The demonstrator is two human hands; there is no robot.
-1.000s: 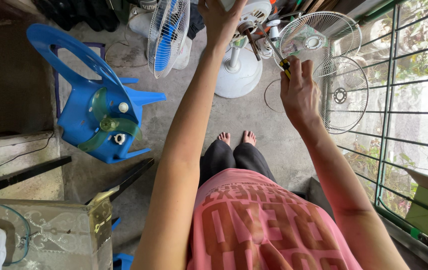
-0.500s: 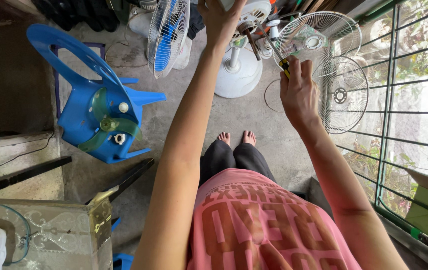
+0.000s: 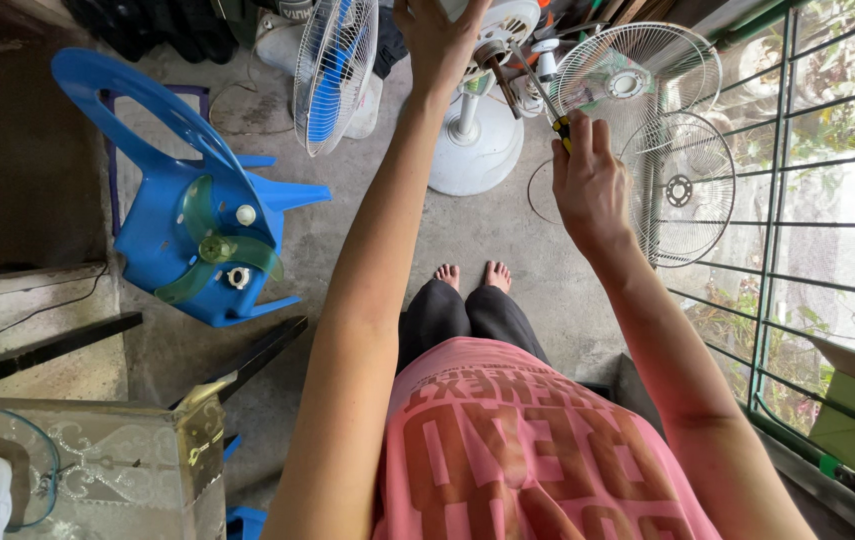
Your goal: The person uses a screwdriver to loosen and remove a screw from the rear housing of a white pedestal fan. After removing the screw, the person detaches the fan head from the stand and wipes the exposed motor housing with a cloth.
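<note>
Going left to right: one blue plastic chair [image 3: 162, 215] sits at centre left of the frame with one greenish fan blade [image 3: 209, 252] lying on its seat. Above it, near the top middle, stands one fan [image 3: 332, 65] with blue blades inside its guard. The left hand [image 3: 437, 40] is up at the top centre, clenched on the motor head [image 3: 497, 25] of one white stand fan, whose round base [image 3: 475, 145] rests on the floor. The right hand [image 3: 592, 185] has its grip tight around one screwdriver [image 3: 539, 95], tip at that motor. Two loose wire guards [image 3: 682, 185] lean at upper right by the window bars.
</note>
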